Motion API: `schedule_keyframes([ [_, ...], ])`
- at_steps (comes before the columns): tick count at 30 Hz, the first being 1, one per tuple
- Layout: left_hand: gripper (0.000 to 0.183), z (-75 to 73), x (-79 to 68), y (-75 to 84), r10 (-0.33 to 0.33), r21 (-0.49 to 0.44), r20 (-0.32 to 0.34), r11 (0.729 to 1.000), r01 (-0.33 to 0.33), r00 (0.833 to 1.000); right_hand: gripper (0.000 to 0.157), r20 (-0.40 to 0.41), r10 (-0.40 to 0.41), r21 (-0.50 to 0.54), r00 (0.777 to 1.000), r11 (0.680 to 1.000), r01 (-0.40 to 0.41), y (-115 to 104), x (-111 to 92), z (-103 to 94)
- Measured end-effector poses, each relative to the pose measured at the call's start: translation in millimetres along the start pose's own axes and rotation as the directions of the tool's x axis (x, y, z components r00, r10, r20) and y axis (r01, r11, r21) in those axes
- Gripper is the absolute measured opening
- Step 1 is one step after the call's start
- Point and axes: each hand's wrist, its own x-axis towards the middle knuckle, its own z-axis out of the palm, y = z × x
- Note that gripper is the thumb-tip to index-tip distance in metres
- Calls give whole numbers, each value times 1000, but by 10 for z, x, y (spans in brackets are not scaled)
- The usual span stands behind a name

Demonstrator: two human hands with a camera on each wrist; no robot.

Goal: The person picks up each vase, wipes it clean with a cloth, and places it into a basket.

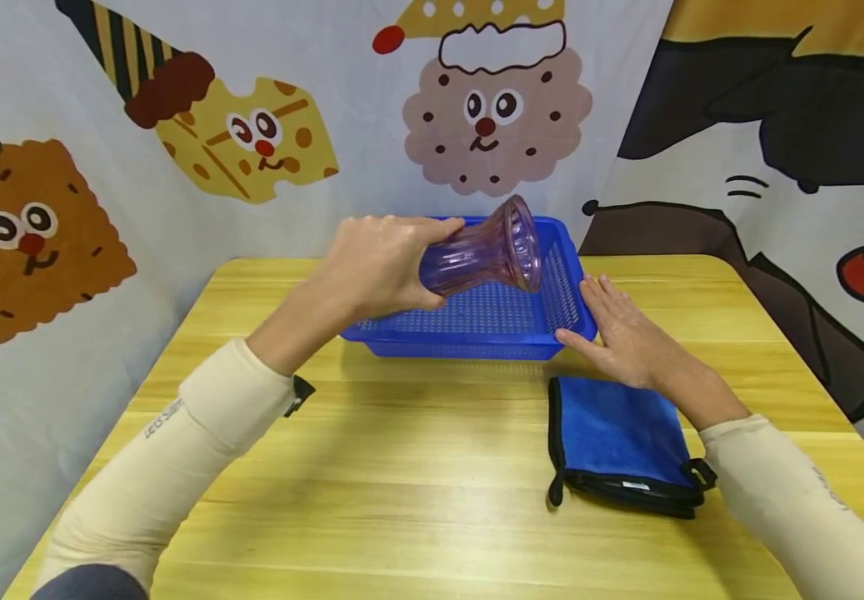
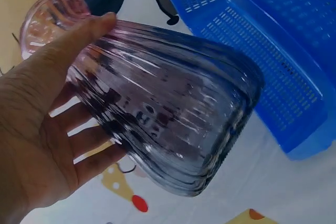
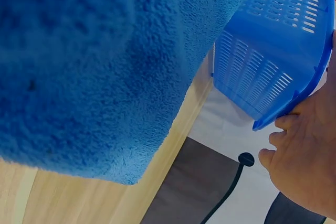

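Note:
My left hand (image 1: 382, 262) holds a ribbed glass vase (image 1: 472, 257), tinted pink and purple, above the basket. Tilted onto its side in the head view, the vase has its flared mouth toward the right. The left wrist view shows my thumb over its narrow part, the fingers behind it and its broad base (image 2: 210, 145) free of the hand. Below is a blue perforated plastic basket (image 1: 461, 340). At the basket's right front corner my right hand (image 1: 630, 342) touches the rim, fingers mostly straight along the side and thumb at the front.
A folded blue cloth (image 1: 622, 433) with black edging lies near my right forearm and fills much of the right wrist view. The wooden table (image 1: 402, 483) meets a cartoon-printed fabric backdrop (image 1: 357, 50) behind the basket.

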Motion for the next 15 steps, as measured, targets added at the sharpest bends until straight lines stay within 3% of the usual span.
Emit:
schedule_keyframes([
  [8,92,278,318,20,18,71,92,997,-25,996,98,-9,3,13,1000,1000,-3,15,-3,21],
  [15,95,539,506,15,4,136,187,990,-30,982,97,-23,2,15,1000,1000,-1,9,-9,11],
])
